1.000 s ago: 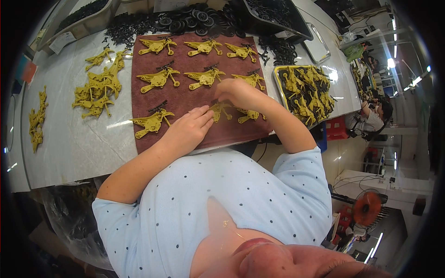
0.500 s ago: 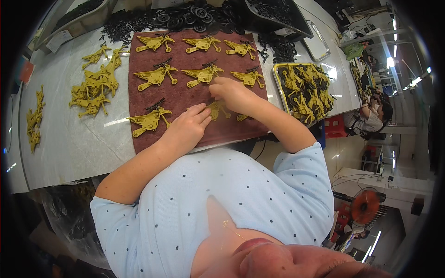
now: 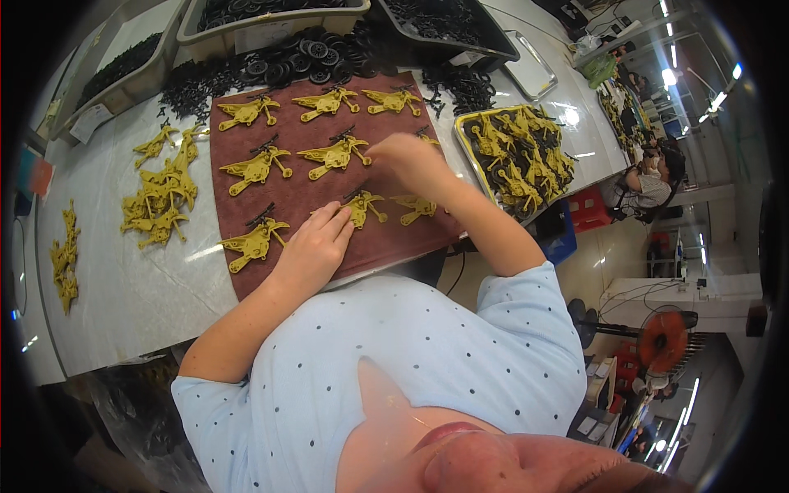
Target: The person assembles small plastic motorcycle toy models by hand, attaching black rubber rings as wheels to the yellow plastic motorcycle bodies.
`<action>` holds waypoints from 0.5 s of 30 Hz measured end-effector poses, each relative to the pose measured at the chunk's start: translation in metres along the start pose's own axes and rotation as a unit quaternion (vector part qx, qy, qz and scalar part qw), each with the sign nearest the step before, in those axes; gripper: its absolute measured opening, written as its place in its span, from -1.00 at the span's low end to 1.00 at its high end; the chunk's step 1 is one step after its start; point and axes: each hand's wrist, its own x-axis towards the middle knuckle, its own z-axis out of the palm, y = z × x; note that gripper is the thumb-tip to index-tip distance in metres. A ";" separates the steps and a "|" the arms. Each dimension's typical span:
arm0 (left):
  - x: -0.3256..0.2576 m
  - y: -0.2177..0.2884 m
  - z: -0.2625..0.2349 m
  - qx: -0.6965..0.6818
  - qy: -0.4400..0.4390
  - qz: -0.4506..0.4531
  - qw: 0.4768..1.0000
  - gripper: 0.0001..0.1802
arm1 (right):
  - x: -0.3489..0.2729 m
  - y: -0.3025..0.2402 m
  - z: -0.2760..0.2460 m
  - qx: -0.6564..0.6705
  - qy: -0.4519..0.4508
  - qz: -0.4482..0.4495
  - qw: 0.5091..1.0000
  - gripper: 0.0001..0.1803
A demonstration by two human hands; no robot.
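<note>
My left hand (image 3: 316, 243) lies on the maroon cloth (image 3: 283, 195), fingers stretched out and side by side. Its fingertips rest over the left end of a yellow plastic frame part (image 3: 364, 208) in the near row. Above that part is my right hand (image 3: 408, 167), fingers curled in and smeared by motion; anything between them is hidden. Just left of it lies a frame part with a thin black piece (image 3: 334, 156). Another yellow part (image 3: 415, 207) sits partly under my right forearm. At the near left rests a similar frame part (image 3: 255, 245).
More yellow parts line the cloth's far row (image 3: 326, 103). Loose yellow parts (image 3: 160, 197) are heaped on the left. Black wheels (image 3: 316, 51) and bins of small black pieces (image 3: 271, 18) stand behind. A tray (image 3: 462, 135) of yellow and black pieces sits right. Another person (image 3: 649, 181) is farther off.
The whole view has shifted, bringing more of the bins at the back into sight. My right hand has moved away from the near-row part, which shows more fully; my left hand stays on it.
</note>
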 end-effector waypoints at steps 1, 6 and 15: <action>0.001 0.000 -0.003 0.001 0.001 0.002 1.000 -0.70 | 0.000 0.010 -0.014 -0.023 0.038 0.045 0.998 -0.75; 0.000 0.002 -0.010 -0.007 -0.015 -0.019 1.000 -0.66 | 0.003 0.120 -0.067 -0.100 0.157 0.284 0.941 -0.84; 0.004 0.003 -0.012 -0.008 0.010 -0.039 0.999 -0.71 | 0.028 0.129 -0.049 -0.295 -0.060 0.375 0.876 -0.78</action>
